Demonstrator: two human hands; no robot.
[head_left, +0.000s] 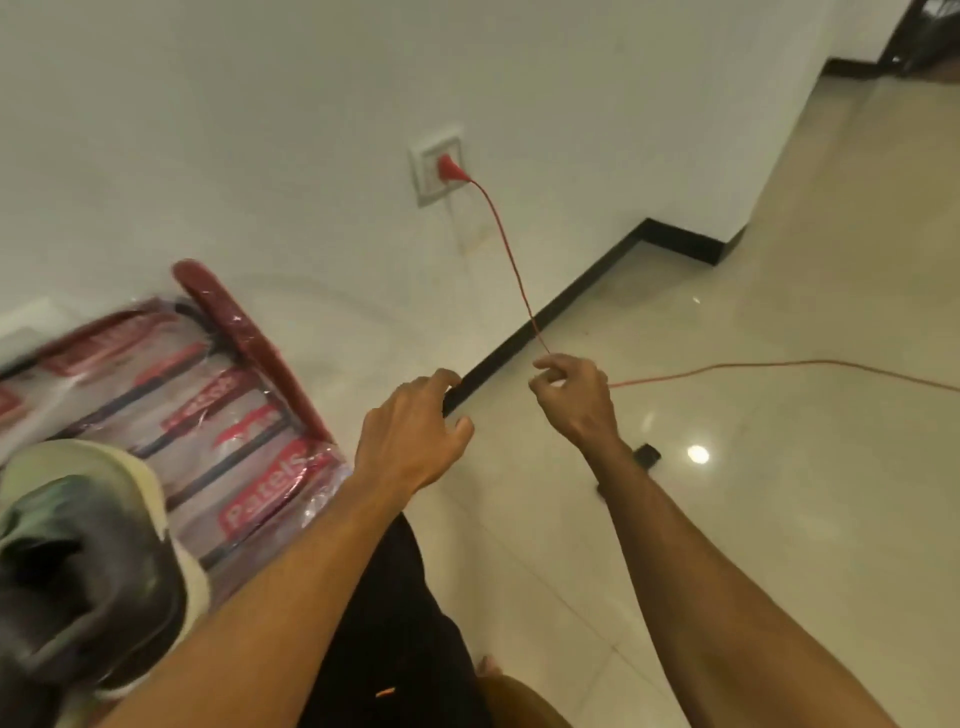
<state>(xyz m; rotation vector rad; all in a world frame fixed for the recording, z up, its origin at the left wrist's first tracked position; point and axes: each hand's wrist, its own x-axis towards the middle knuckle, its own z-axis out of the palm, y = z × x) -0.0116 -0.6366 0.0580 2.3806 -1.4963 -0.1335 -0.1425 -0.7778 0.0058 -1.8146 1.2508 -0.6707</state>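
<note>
Red cord pinched in right grip, rising to wall plug; left grip slack beside.

Both bare forearms stretched forward and converging, left hand palm down with fingers loosely curled, holding nothing, right hand just beside it, back upward, thumb and forefinger pinching a thin red cord

Glossy tiled floor, plastic-wrapped chair
</note>
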